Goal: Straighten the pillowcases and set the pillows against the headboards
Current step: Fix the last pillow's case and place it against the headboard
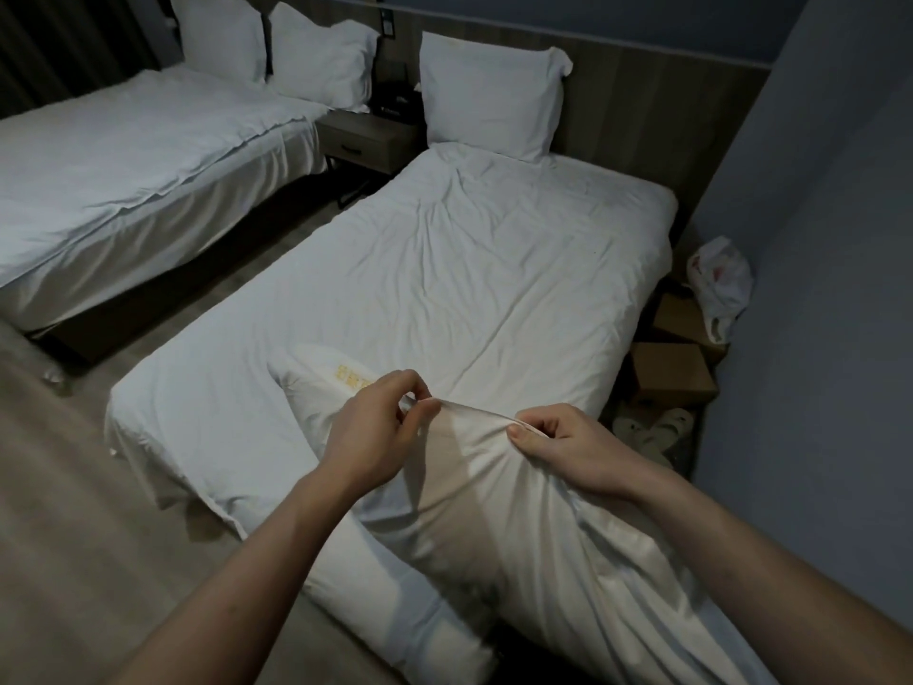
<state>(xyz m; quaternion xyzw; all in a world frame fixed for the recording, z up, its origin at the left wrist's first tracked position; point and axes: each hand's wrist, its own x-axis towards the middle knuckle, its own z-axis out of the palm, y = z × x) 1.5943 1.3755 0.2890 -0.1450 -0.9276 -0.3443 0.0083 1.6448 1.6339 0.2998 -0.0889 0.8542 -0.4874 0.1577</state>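
Stretching across the frame's centre, the near bed point(494, 269) carries one pillow point(489, 93) propped at its headboard point(642, 96), upper centre. At lower centre, the left hand point(375, 427) and right hand point(573, 449), fingers closed tight, pinch the pillowcase point(474, 491) edge.

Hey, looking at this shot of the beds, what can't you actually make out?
All in the head view:
- Yellow print on the pillow: partly covered by the left hand, too blurred to read.
- Pillowcase lower end: cut off by the bottom edge.
- Items on the nightstand: too dark to identify.
- Footwear beside the bed: dim, partly hidden by the mattress.
- Right hand: fingertips buried in fabric.
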